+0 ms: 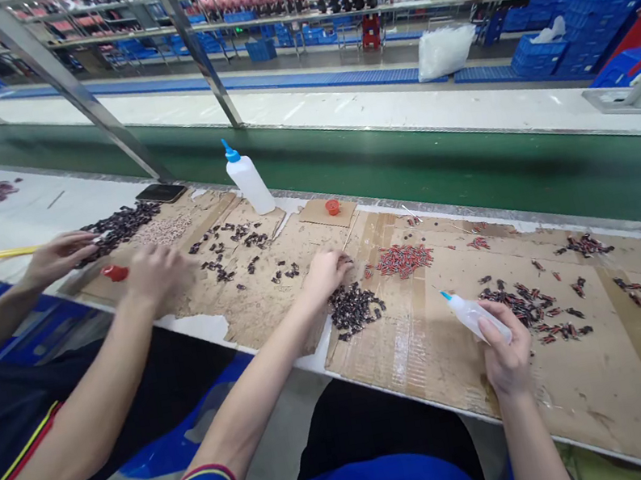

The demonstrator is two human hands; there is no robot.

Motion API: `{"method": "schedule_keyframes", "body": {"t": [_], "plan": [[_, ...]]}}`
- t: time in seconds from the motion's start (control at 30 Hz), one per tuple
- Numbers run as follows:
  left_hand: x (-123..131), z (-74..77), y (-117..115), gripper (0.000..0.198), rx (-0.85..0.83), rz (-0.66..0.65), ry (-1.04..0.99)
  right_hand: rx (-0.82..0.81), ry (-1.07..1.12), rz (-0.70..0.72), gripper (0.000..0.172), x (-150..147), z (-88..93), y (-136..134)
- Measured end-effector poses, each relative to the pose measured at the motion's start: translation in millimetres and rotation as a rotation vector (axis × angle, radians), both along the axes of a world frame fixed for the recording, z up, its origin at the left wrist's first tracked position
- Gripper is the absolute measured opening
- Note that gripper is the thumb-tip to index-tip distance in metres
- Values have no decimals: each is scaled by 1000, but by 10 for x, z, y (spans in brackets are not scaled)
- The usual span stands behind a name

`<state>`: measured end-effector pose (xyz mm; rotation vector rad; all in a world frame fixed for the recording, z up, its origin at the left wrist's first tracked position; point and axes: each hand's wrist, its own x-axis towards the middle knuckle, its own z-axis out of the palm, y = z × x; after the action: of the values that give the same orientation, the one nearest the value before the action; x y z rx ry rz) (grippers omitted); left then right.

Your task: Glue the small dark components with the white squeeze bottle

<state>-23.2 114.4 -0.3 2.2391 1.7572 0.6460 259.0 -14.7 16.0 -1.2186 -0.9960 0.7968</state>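
My right hand (507, 348) is wrapped round a small translucent squeeze bottle (469, 315), its blue tip tilted up to the left above the cardboard (414, 355). The fingers of my left hand (329, 273) are pinched together at the upper edge of a pile of small black parts (355, 309). What they grip is too small to make out. A thin stick (349, 231) slants up by those fingertips; whether it is held I cannot tell. Right of my left hand lies a heap of small red parts (403, 260). Small black-and-red pieces (525, 304) are scattered beside the bottle.
A larger white bottle with a blue nozzle (250, 182) stands at the back, near a red cap (333, 206) on a cardboard scrap. On the left, a co-worker's hands (158, 275) are over other small parts. A green conveyor belt (344, 158) runs behind the table.
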Motion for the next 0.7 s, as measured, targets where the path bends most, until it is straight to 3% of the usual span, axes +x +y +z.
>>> {"method": "schedule_keyframes", "body": {"t": [0.1,0.2,0.33,0.53,0.7], "plan": [[-26,-35,46,12,-5,-44,-2,-32,177,2,30,-24,19,-43],[5,-11,-77,16,19,-78,-8,-78,317,10,30,-62,26,-98],[164,-17,-483,16,41,-144,-21,-83,431,21,28,-89,-9,-128],[470,-196,-1095,18,189,-323,-121,-163,526,-34,29,-179,-47,-75],[496,-162,-1248,16,257,-211,-130,-189,494,-45,31,-293,-13,-84]]}}
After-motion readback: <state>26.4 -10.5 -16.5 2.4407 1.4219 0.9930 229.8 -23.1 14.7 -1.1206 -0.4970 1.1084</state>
